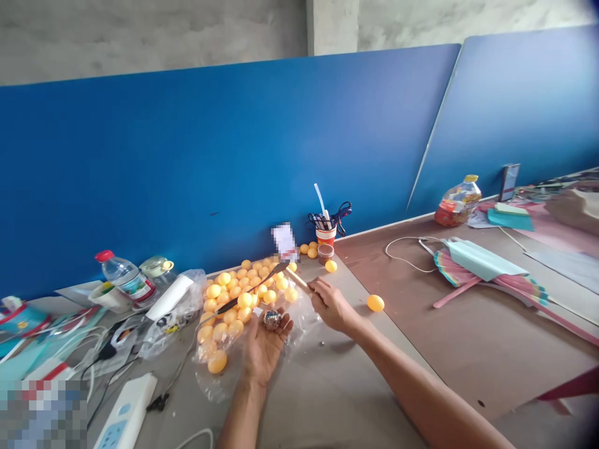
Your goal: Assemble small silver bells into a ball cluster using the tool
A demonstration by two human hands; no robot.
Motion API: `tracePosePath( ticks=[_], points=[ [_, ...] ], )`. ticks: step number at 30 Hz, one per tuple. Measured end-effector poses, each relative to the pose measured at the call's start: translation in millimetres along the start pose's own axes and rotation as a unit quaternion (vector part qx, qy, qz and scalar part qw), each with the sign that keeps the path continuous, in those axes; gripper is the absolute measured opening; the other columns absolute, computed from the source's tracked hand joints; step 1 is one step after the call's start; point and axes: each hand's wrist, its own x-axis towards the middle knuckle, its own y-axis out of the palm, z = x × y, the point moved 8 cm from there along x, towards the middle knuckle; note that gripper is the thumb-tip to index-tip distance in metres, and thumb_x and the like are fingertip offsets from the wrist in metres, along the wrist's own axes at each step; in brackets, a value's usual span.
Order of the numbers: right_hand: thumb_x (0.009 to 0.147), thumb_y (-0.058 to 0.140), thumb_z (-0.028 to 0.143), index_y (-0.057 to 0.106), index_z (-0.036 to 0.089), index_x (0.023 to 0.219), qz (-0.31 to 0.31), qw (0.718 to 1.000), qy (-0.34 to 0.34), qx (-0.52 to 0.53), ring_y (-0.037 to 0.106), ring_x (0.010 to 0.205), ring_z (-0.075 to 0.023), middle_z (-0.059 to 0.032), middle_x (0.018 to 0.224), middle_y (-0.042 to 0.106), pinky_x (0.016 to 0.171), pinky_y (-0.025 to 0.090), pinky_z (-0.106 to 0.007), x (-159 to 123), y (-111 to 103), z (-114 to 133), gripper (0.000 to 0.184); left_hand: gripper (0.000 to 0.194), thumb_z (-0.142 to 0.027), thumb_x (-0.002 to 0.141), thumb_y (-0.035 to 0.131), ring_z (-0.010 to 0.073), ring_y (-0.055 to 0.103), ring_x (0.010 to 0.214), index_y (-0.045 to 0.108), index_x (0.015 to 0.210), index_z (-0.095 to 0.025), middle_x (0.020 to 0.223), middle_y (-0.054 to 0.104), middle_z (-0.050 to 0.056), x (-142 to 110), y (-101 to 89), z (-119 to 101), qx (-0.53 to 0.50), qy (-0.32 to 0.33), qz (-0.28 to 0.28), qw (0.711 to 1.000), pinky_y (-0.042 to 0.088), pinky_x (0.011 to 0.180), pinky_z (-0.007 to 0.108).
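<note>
My left hand is palm up with its fingers partly curled, and a small shiny silvery-dark ball rests in it. My right hand is closed around a thin stick-like tool with a pale wooden handle, slanting up to the left; its working end cannot be made out. A dark cord passes over the balls towards the handle; whether they join is unclear. Behind my left hand, many orange balls lie in clear plastic. Single orange balls sit to the right of my right hand.
A paper cup of tools and a small lidded tub stand by the blue partition. Left are a bottle, cables and a power strip. Right are a drink bottle, a phone and a face mask.
</note>
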Motion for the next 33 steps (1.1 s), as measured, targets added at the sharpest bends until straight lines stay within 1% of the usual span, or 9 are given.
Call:
tracePosePath(
  ticks=[2,5,7,10,15,20,25,31,33],
  points=[
    [0.089,0.036,0.012,0.052,0.02,0.079,0.018,0.997,-0.043,0.06,0.052,0.068,-0.0148,-0.0021,0.076,0.052,0.065,0.043,-0.025,-4.6,3.3,20.3,0.02,0.035,-0.045,0.088,0.054,0.0253,0.069,0.092,0.072,0.094,-0.016,0.097,0.074,0.014,0.1,-0.6,-3.3,-0.025,0.001,0.007,1.0,0.049,0.093,0.044],
    [0.089,0.039,0.014,0.055,0.019,0.087,0.067,0.991,-0.059,0.1,0.054,0.072,-0.0148,-0.0034,0.083,0.054,0.068,0.044,-0.025,-11.6,13.7,37.1,0.017,0.035,-0.041,0.091,0.05,0.0239,0.07,0.09,0.073,0.092,-0.014,0.091,0.075,0.014,-0.6,-2.7,-9.5,-0.052,0.016,0.002,0.999,0.05,0.092,0.043],
    [0.09,0.039,0.016,0.056,0.019,0.093,0.083,0.99,-0.05,0.1,0.055,0.075,-0.0154,-0.0048,0.088,0.056,0.07,0.044,-0.026,-14.5,18.2,40.5,0.018,0.035,-0.038,0.092,0.048,0.0227,0.071,0.085,0.073,0.09,-0.014,0.086,0.076,0.013,-1.2,-6.4,-11.8,-0.064,0.023,-0.023,0.997,0.052,0.09,0.043],
    [0.091,0.036,0.017,0.055,0.019,0.088,0.091,0.993,-0.027,0.076,0.054,0.075,-0.0162,-0.0055,0.086,0.055,0.07,0.043,-0.027,-16.3,22.0,40.4,0.019,0.034,-0.034,0.093,0.047,0.0211,0.071,0.077,0.073,0.085,-0.013,0.078,0.075,0.012,-1.6,-12.5,-12.2,-0.083,0.031,-0.067,0.994,0.054,0.086,0.043],
    [0.087,0.04,0.015,0.051,0.019,0.073,0.197,0.98,0.001,0.013,0.05,0.064,-0.0139,-0.0021,0.076,0.053,0.061,0.038,-0.025,-21.0,40.3,36.8,0.019,0.024,-0.028,0.089,0.054,0.0219,0.071,0.079,0.071,0.084,-0.013,0.08,0.074,0.011,-1.6,-15.7,-15.8,-0.103,0.067,-0.088,0.988,0.058,0.074,0.038],
    [0.09,0.037,0.016,0.047,0.02,0.071,0.176,0.981,0.021,0.072,0.048,0.066,-0.0132,-0.0001,0.074,0.051,0.063,0.037,-0.024,-18.6,36.6,35.9,0.022,0.022,-0.033,0.087,0.059,0.0201,0.07,0.069,0.071,0.081,-0.015,0.074,0.073,0.008,-2.5,-17.2,-17.0,-0.099,0.07,-0.089,0.989,0.057,0.077,0.04],
    [0.09,0.037,0.018,0.047,0.019,0.068,0.23,0.97,0.04,0.071,0.045,0.062,-0.0121,0.001,0.07,0.051,0.059,0.034,-0.024,-24.0,47.6,32.7,0.025,0.027,-0.038,0.085,0.061,0.0238,0.07,0.08,0.071,0.084,-0.013,0.083,0.073,0.012,-1.0,-19.5,-16.9,-0.072,0.079,-0.084,0.991,0.057,0.074,0.038],
    [0.09,0.035,0.018,0.043,0.02,0.07,0.166,0.982,0.037,0.085,0.046,0.063,-0.0124,0.0009,0.072,0.049,0.06,0.036,-0.024,-19.9,37.1,33.1,0.021,0.029,-0.035,0.09,0.055,0.0229,0.07,0.07,0.069,0.08,-0.012,0.074,0.071,0.012,-2.7,-16.6,-16.4,-0.09,0.08,-0.097,0.988,0.057,0.074,0.042],
    [0.089,0.035,0.017,0.042,0.02,0.069,0.172,0.983,0.034,0.061,0.046,0.062,-0.0127,0.0009,0.071,0.048,0.06,0.035,-0.024,-19.5,38.0,33.4,0.021,0.029,-0.034,0.09,0.053,0.0226,0.069,0.07,0.069,0.079,-0.011,0.074,0.071,0.011,-3.5,-15.8,-16.8,-0.086,0.085,-0.101,0.987,0.058,0.071,0.041]
  ],
)
